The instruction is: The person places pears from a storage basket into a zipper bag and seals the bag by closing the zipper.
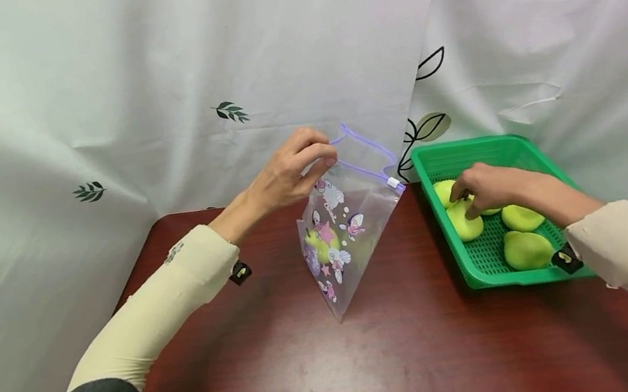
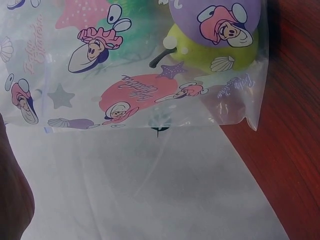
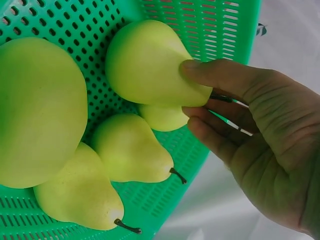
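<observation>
Two grips: your left hand (image 1: pixel 291 171) is pinching a clear, purple-rimmed plastic bag (image 1: pixel 352 251), mouth ideally gaping; your right hand (image 1: pixel 487 185) is gripping, preferably lightly, a yellow-green pear (image 3: pixel 145 62) in a green plastic basket (image 1: pixel 470 152)

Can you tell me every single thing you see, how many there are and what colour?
Table: 1, dark red, in front of the backdrop
Backdrop: 1, white with leaf prints, behind the table
Basket: 1, green, right side of the table
Loose pears: 5, yellow-green, in the basket
Bag: 1, see-through with pink and purple pictures, left of the basket
Slider: 1, white, at the bag's mouth
Bagged pear: 1 showing, yellow-green, inside the bag
Cream sleeves: 2, cream, on the forearms
Left hand: 1, bare, pinching the bag's top
Right hand: 1, bare, pinching a basket pear
</observation>
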{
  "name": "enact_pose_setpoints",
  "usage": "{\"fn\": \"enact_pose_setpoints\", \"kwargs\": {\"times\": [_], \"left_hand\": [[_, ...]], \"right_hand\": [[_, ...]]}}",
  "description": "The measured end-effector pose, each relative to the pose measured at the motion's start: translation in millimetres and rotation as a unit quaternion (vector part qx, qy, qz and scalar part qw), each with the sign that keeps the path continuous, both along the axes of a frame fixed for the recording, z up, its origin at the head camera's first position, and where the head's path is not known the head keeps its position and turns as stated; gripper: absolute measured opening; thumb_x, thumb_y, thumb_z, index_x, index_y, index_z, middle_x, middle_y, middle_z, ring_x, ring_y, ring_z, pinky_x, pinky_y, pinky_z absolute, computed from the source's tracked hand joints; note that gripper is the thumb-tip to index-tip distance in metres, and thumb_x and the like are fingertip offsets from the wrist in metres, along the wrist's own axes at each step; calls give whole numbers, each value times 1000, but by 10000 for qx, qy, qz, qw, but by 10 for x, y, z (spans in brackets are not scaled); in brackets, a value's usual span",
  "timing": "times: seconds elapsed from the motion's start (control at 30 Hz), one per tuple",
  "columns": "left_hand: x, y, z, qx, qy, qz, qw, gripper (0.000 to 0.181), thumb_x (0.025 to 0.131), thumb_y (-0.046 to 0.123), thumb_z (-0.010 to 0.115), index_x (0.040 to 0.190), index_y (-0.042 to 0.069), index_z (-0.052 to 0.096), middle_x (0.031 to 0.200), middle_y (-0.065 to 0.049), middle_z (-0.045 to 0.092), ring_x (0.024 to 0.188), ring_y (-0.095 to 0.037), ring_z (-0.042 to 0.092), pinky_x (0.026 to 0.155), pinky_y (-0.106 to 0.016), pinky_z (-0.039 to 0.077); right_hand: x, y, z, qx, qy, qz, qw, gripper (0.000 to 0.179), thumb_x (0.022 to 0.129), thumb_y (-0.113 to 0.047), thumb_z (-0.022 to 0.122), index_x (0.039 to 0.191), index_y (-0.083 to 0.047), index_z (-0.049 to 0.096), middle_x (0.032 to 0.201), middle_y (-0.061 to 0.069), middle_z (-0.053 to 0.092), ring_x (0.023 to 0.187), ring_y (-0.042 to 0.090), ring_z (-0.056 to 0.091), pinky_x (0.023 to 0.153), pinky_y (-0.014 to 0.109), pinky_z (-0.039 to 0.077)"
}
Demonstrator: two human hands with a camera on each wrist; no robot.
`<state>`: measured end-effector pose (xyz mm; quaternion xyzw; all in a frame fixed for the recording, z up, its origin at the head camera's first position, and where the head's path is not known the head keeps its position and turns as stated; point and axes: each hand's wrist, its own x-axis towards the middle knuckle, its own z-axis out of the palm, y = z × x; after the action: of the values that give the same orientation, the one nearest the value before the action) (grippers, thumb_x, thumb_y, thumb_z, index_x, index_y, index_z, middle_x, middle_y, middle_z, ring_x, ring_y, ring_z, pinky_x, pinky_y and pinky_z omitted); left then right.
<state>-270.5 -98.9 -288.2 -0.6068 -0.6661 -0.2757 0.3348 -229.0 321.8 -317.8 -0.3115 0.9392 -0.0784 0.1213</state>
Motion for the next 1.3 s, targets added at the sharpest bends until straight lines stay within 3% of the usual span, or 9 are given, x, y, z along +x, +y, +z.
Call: {"fn": "enact_pose_setpoints", "kwargs": {"times": [0.33, 0.77, 1.3], "left_hand": [[-12, 3, -4, 23, -17, -56, 10000, 12, 101, -7, 76, 111, 0, 75, 110, -18, 66, 102, -33, 57, 89, -41, 48], [-7, -10, -19, 5, -40, 88, 10000, 9, 104, -5, 74, 111, 0, 75, 111, -17, 68, 103, -33, 61, 90, -41, 51], [14, 2, -17, -8, -103, 89, 9999, 8, 105, -4, 73, 112, -1, 76, 111, -18, 68, 103, -33, 60, 90, -41, 51]], "right_hand": [[-23, 39, -14, 26, -136, -79, 9999, 42, 80, -6, 98, 118, 5, 83, 115, 17, 84, 104, 36, 80, 89, 52, 68], [4, 56, 56, -88, 173, -88, 9998, 43, 73, -13, 104, 110, 1, 86, 106, 10, 85, 95, 27, 80, 83, 46, 68], [47, 65, 422, -127, 428, -649, 9969, 46, 75, -22, 104, 116, -7, 88, 114, 13, 87, 102, 29, 83, 88, 48, 68]]}}
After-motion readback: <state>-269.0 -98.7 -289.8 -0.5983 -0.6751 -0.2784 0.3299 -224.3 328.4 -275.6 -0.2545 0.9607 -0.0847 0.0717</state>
